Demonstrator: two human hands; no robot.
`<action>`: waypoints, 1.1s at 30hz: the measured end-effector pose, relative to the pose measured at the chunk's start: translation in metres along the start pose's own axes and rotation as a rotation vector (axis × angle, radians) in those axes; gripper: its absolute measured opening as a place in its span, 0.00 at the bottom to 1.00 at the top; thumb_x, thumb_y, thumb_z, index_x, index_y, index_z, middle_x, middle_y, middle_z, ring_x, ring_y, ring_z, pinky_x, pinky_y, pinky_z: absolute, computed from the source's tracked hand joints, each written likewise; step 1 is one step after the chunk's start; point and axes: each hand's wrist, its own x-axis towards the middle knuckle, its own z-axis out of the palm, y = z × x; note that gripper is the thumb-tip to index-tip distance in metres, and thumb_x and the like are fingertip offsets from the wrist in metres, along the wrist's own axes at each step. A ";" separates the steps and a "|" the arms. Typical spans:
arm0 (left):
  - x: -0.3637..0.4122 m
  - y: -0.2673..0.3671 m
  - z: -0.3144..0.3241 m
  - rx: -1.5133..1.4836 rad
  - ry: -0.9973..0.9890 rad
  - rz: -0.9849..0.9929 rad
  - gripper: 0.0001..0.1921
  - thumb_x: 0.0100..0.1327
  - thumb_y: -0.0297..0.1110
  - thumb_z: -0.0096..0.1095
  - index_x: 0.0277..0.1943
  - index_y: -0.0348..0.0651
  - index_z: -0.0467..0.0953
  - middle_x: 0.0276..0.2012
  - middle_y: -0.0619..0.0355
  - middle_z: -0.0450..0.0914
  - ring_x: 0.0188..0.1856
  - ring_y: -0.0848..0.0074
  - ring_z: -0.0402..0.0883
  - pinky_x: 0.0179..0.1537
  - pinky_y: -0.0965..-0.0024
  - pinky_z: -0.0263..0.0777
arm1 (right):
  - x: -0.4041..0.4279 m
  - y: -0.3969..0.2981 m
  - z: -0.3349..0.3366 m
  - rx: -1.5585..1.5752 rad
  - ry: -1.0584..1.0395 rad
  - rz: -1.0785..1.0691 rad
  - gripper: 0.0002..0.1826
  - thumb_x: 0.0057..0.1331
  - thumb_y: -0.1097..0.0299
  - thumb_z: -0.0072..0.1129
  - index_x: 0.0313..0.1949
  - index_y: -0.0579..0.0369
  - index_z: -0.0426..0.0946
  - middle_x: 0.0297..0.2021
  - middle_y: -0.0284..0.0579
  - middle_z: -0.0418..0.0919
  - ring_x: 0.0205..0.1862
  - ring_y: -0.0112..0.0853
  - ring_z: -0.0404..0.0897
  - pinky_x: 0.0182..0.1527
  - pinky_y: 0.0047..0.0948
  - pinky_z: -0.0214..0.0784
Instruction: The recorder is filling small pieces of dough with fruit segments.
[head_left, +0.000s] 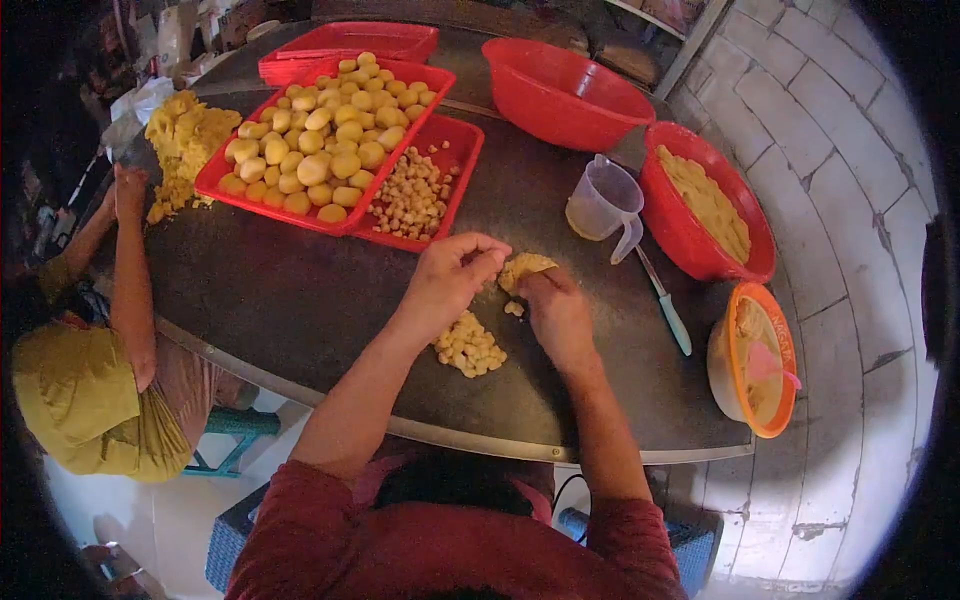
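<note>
My right hand (556, 311) has its fingers on a lump of yellowish dough (525, 270) on the dark table. My left hand (457, 274) is at the dough's left side, thumb and fingertips close together; whether they pinch a bit of dough is too small to tell. One small dough piece (514, 308) lies just below the lump. A pile of small dough pieces (470, 345) rests nearer to me, below my left hand. Beyond it, a red tray (469, 172) holds many small pale balls (412, 196), partly under another red tray (281, 217) heaped with larger yellow balls (313, 169).
A clear plastic measuring jug (604, 196), a knife with a light-green handle (675, 322), a red basin of dough (761, 255) and an orange-rimmed bowl (724, 367) stand right. An empty-looking red basin (525, 105) is behind. A co-worker sits left by yellow dough (184, 142).
</note>
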 end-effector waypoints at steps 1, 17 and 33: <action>0.000 0.000 0.000 -0.002 0.002 0.001 0.12 0.65 0.35 0.54 0.44 0.36 0.76 0.32 0.63 0.76 0.34 0.84 0.74 0.36 0.79 0.68 | -0.001 -0.004 0.003 -0.100 -0.014 -0.024 0.06 0.52 0.75 0.54 0.31 0.56 0.76 0.30 0.47 0.75 0.34 0.43 0.78 0.34 0.39 0.72; -0.004 -0.018 0.016 -0.162 -0.102 -0.139 0.16 0.69 0.37 0.48 0.53 0.35 0.72 0.44 0.56 0.78 0.43 0.76 0.77 0.43 0.74 0.72 | 0.003 -0.010 -0.018 1.020 -0.027 0.564 0.13 0.55 0.78 0.59 0.42 0.58 0.78 0.34 0.48 0.80 0.33 0.33 0.80 0.39 0.25 0.70; 0.004 -0.020 0.011 -0.180 -0.201 -0.143 0.14 0.63 0.36 0.59 0.45 0.33 0.77 0.33 0.60 0.79 0.33 0.83 0.75 0.35 0.79 0.70 | -0.001 -0.007 -0.010 0.838 0.052 0.429 0.04 0.61 0.75 0.58 0.35 0.60 0.77 0.28 0.36 0.79 0.28 0.21 0.75 0.32 0.22 0.69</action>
